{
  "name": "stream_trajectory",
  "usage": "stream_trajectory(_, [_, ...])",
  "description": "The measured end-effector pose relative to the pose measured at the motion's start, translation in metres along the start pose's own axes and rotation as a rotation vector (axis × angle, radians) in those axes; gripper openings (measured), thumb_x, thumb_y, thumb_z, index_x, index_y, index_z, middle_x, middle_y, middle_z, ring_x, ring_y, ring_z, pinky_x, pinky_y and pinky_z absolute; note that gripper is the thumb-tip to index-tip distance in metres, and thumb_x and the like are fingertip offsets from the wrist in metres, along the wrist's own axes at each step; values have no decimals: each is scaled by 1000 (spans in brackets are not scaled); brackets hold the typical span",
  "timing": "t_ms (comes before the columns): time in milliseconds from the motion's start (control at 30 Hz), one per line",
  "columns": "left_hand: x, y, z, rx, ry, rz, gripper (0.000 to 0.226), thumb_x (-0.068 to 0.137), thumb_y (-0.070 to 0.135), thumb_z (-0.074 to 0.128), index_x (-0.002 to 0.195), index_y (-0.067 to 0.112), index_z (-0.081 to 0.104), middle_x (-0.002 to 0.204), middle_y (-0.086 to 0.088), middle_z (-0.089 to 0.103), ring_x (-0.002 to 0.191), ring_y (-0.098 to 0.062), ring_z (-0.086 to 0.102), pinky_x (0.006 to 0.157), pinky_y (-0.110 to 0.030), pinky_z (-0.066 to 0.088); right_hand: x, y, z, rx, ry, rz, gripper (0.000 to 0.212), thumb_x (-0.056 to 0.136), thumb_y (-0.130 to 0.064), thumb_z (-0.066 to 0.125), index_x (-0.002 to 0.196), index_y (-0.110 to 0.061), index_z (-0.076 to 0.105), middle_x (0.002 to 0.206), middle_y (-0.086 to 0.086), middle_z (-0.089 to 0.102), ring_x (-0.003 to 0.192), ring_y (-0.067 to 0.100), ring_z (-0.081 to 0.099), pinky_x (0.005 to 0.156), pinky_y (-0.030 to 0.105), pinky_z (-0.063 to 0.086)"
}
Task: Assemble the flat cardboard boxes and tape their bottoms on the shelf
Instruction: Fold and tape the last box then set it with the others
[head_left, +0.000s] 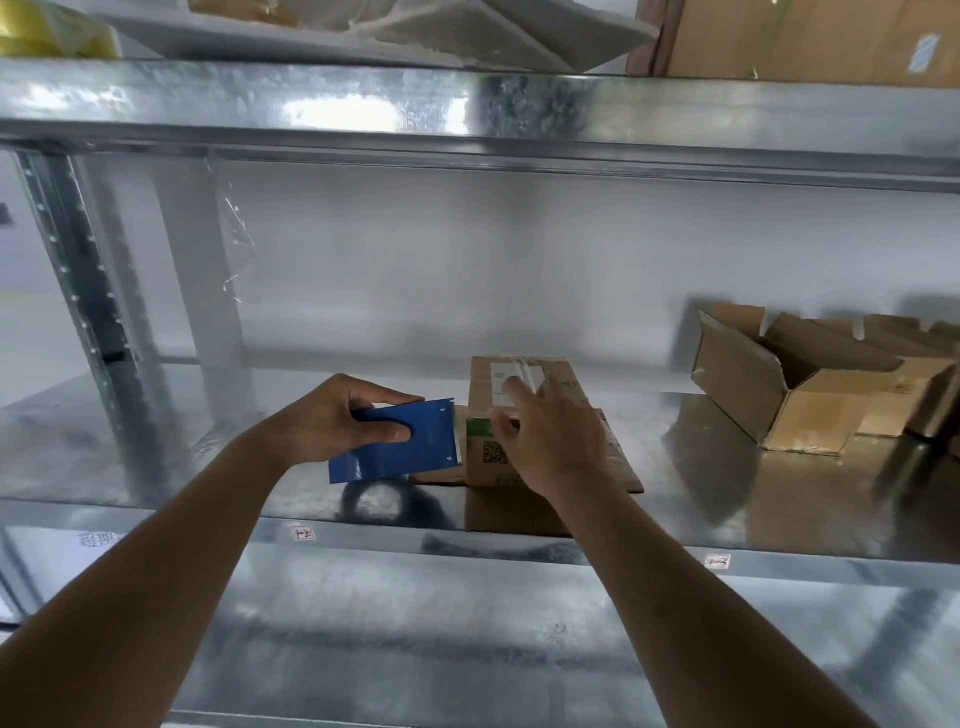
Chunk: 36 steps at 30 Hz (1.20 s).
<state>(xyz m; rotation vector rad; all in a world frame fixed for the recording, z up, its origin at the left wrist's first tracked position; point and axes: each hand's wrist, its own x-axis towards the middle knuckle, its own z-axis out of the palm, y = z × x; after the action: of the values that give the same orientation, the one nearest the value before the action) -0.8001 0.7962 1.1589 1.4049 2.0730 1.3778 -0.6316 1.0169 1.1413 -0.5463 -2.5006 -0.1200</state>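
Box (519, 415): white label, QR code unreadable; right hand (550, 436) flat on top; left hand (332, 415) grips blue dispenser (395, 441).

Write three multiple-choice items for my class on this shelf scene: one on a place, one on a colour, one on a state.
1. Where do the assembled open boxes stand?
A. right end of the shelf
B. left end
C. on the floor

2. What colour is the tape dispenser?
A. red
B. blue
C. green

3. What is the left hand doing?
A. hanging idle
B. resting flat
C. gripping the dispenser

Answers: 1 A, they sit at the far right; 2 B, its body is blue; 3 C, fingers curl round it while the right hand lies on the box.
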Motion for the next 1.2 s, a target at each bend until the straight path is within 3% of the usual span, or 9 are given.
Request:
stream_trajectory(100, [3,-2,1,14,-3,4,45,78,26,81,121,34,76,118,7,77,113,-14,72,98,-41,59,0,-4,3,85,32,-98,48,107,-42,49,153,-42,34,147,6,51,125,27,61,113,61,42])
stream_trajectory(167, [7,-4,-1,22,-1,3,43,81,19,81,121,32,75,117,8,77,111,-13,72,94,-35,60,-3,-2,8,177,91,-246,52,100,-22,64,149,-34,49,148,0,54,134,24,57,117,60,39])
stream_trajectory(233, [9,-6,-1,23,-5,11,41,85,9,80,121,29,74,115,10,78,109,-12,73,88,-27,60,-7,1,19,324,89,-278,48,99,-14,66,145,-25,57,150,-5,56,143,23,50,118,51,42])
stream_trajectory(400, [12,-10,-2,35,-12,18,41,87,5,78,121,27,74,114,11,78,107,-9,73,85,-22,60,-11,-6,30,409,85,-185,40,105,-43,51,139,-25,64,141,-6,65,131,16,60,111,39,50])
stream_trajectory(533, [11,-17,-4,62,6,26,41,88,4,78,124,23,73,116,11,77,109,-8,72,92,-23,58,-7,-10,31,409,133,-124,32,103,-39,62,131,-26,71,132,-8,71,122,11,66,105,32,53])
stream_trajectory(667, [9,-21,-3,126,43,13,41,88,10,80,122,32,73,113,17,77,106,-5,72,89,-19,57,-5,-10,35,416,138,-119,29,102,-34,65,128,-25,73,129,-6,72,121,13,67,103,38,56])
stream_trajectory(967, [-8,-28,-18,245,160,-46,41,85,13,84,121,32,77,112,19,77,105,-1,72,100,-31,56,-8,-16,33,411,260,-105,26,98,-36,70,117,-21,79,117,-4,77,107,13,73,91,36,62])
stream_trajectory(1067, [0,-22,-4,327,216,-60,37,85,24,85,115,43,75,110,22,76,101,1,71,98,-32,57,-9,-24,27,444,195,-25,41,96,-52,62,119,-22,78,116,-5,77,104,13,71,90,34,60])
stream_trajectory(1200, [10,0,16,580,264,-155,30,87,48,75,117,53,72,117,23,72,103,-8,67,95,-37,57,-5,-40,23,371,138,96,39,96,-57,62,108,-22,76,100,-6,74,88,13,67,75,29,58])
